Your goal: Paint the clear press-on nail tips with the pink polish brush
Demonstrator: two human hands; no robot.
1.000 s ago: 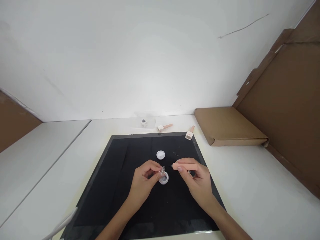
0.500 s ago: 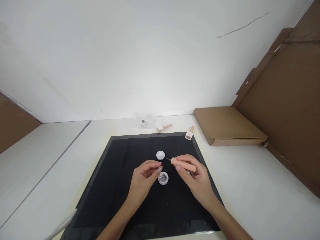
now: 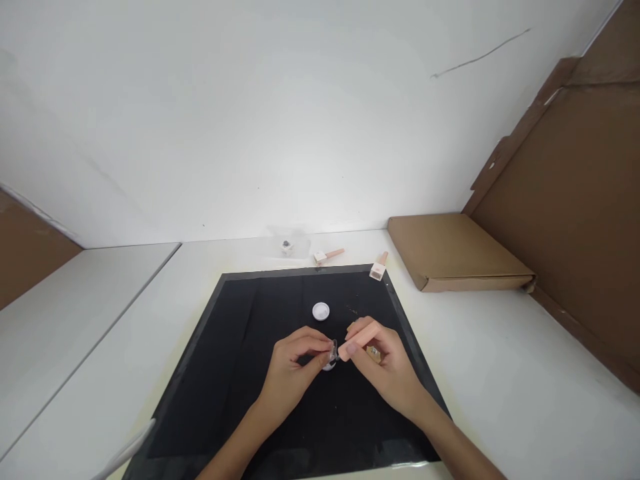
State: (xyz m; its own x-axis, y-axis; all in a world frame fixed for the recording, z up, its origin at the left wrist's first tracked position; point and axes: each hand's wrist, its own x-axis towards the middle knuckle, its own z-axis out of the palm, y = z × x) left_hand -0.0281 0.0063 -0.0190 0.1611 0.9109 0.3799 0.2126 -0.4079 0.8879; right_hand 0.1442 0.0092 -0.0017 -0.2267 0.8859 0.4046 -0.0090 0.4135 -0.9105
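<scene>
In my right hand (image 3: 383,350) is a peach-coloured wand (image 3: 360,340), pinched between thumb and fingers and slanting down to the left. Its tip end is close to my left fingertips. Something small, shiny and yellowish (image 3: 373,353) shows beneath my right fingers; I cannot make out what it is. My left hand (image 3: 300,363) has thumb and fingertips closed at a small jar (image 3: 330,365), which looks tilted and is partly hidden by them. A round white lid (image 3: 321,311) lies on the black mat (image 3: 240,373) beyond my hands.
Past the mat's far edge lie two small white boxes with peach sticks, one near the middle (image 3: 320,257) and one at the right corner (image 3: 378,271). A clear bag (image 3: 295,245) is beside them. A flat cardboard box (image 3: 460,253) rests at right, below a cardboard panel (image 3: 570,200).
My right hand has swung the wand's tip down toward the jar. My left fingers have moved right and down onto the jar, which now looks tilted and partly covered.
</scene>
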